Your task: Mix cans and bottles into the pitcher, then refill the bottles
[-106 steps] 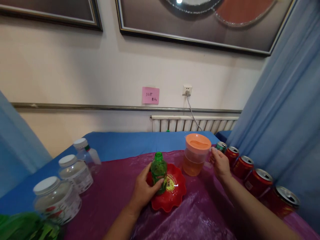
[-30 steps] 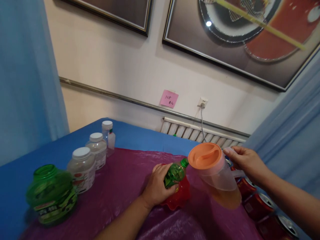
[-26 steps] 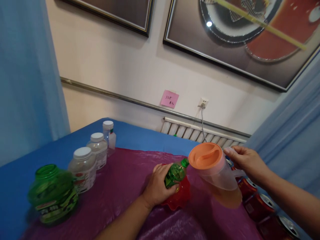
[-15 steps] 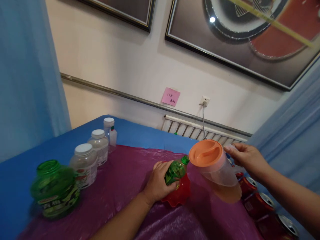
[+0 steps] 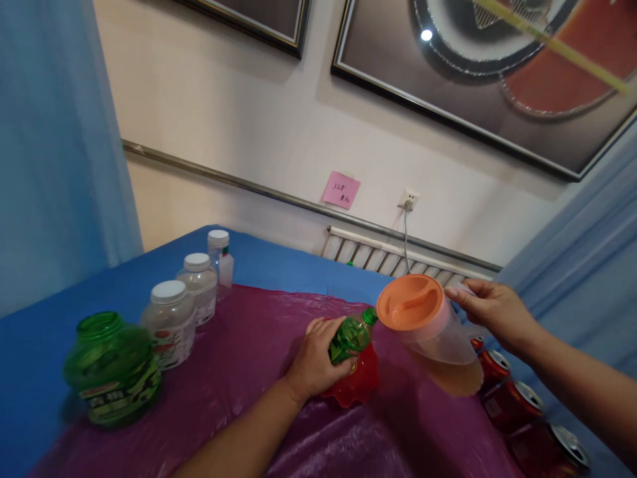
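Observation:
My left hand (image 5: 316, 362) is wrapped round a small green bottle (image 5: 350, 338), tilted with its neck to the upper right, above a red scalloped dish (image 5: 362, 382). The fingers of my right hand (image 5: 490, 312) close on the handle of a clear pitcher (image 5: 442, 345) with an orange lid (image 5: 411, 303). The pitcher leans toward the bottle, its lid edge at the bottle's mouth. Brown liquid (image 5: 455, 377) lies low in the pitcher. Whether any liquid passes into the bottle is too small to tell.
On the left stand a big green jar (image 5: 113, 372) and clear white-capped containers (image 5: 172, 325). Several red cans (image 5: 515, 405) line the right edge. Purple sheeting (image 5: 239, 372) covers part of the blue tabletop (image 5: 279, 259). A radiator (image 5: 363, 251) is behind.
The camera view has shifted slightly. Both hands keep their grips, and the bottle and pitcher stay in nearly the same positions.

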Tool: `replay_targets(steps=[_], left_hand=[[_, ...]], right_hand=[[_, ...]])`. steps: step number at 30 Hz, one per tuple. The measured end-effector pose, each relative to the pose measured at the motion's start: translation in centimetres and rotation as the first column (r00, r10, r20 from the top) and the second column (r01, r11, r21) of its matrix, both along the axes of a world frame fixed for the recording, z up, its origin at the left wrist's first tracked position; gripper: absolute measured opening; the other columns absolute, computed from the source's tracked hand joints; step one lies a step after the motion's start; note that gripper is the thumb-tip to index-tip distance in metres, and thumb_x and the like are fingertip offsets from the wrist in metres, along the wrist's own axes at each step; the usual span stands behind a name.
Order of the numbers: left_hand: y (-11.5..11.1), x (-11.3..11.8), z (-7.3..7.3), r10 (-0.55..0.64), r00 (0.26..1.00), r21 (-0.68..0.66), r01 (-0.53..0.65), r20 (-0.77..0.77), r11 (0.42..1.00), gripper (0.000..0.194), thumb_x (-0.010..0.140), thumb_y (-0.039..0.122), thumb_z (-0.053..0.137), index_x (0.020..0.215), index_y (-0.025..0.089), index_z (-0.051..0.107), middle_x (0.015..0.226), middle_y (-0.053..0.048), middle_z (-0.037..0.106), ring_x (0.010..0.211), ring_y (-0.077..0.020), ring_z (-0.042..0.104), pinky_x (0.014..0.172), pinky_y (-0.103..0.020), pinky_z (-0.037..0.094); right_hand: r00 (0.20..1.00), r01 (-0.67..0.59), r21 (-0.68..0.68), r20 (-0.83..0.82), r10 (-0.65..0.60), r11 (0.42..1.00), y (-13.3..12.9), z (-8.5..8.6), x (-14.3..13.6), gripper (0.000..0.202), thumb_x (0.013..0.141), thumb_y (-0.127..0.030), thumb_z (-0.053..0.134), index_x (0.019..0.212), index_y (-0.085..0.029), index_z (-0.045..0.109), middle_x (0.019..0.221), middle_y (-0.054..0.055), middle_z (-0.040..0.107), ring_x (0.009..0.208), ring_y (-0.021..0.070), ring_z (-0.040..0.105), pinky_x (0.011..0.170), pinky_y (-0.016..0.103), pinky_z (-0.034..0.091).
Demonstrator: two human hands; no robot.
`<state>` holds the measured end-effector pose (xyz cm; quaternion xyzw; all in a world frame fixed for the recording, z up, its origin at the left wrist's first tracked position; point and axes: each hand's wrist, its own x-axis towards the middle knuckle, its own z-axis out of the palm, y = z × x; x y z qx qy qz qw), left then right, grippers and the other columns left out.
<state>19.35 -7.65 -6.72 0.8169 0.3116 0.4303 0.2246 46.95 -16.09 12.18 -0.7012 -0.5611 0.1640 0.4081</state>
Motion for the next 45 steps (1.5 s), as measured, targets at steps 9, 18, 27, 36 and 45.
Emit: replay_targets(steps=[9,18,27,36,45], left_hand=[[0.1,0.0,-0.3,0.002,1.000,0.018,-0.002,-0.002,1.000,0.066,0.067,0.024,0.076,0.131,0.023,0.057,0.125,-0.008,0.071,0.116,-0.0311,0.064,0.112,-0.056,0.039],[0.0,0.0,-0.2,0.007,1.000,0.016,-0.007,-0.009,1.000,0.066,0.068,0.025,0.075,0.131,0.022,0.057,0.127,-0.009,0.071,0.117,-0.0319,0.063,0.112,-0.057,0.038],[0.0,-0.1,0.0,-0.012,1.000,0.000,0.012,0.002,1.000,0.066,0.068,0.024,0.075,0.131,0.024,0.058,0.126,-0.009,0.071,0.117,-0.0313,0.064,0.112,-0.058,0.038],[0.0,-0.1,0.0,0.006,1.000,0.022,-0.007,0.004,1.000,0.066,0.067,0.024,0.076,0.131,0.023,0.058,0.124,-0.009,0.072,0.116,-0.0321,0.065,0.112,-0.058,0.039],[-0.1,-0.1,0.0,0.001,1.000,0.005,-0.001,0.015,1.000,0.066,0.068,0.026,0.076,0.131,0.024,0.059,0.124,-0.008,0.072,0.115,-0.0312,0.065,0.112,-0.057,0.039]], right_hand=[[0.999,-0.022,0.016,0.043,0.021,1.000,0.3,0.3,0.2,0.067,0.061,-0.082,0.073,0.052,-0.023,0.042,0.048,-0.007,0.030,0.046,0.0085,0.025,0.043,0.024,0.020],[0.999,-0.017,0.032,0.029,0.016,0.999,0.6,0.1,0.3,0.065,0.062,-0.079,0.075,0.053,-0.023,0.043,0.049,-0.007,0.030,0.046,0.0085,0.025,0.043,0.024,0.019],[0.997,-0.020,0.036,0.073,0.017,0.999,0.5,0.4,0.0,0.068,0.061,-0.084,0.071,0.052,-0.023,0.043,0.048,-0.007,0.032,0.047,0.0091,0.026,0.043,0.024,0.020],[0.996,-0.013,0.049,0.088,0.009,0.999,0.4,0.8,-0.6,0.070,0.059,-0.086,0.070,0.051,-0.023,0.042,0.049,-0.007,0.030,0.048,0.0093,0.025,0.043,0.024,0.021],[0.996,-0.038,0.066,0.085,0.033,0.997,0.6,0.4,0.0,0.068,0.063,-0.083,0.072,0.051,-0.022,0.043,0.050,-0.006,0.030,0.048,0.0093,0.025,0.043,0.024,0.021]])
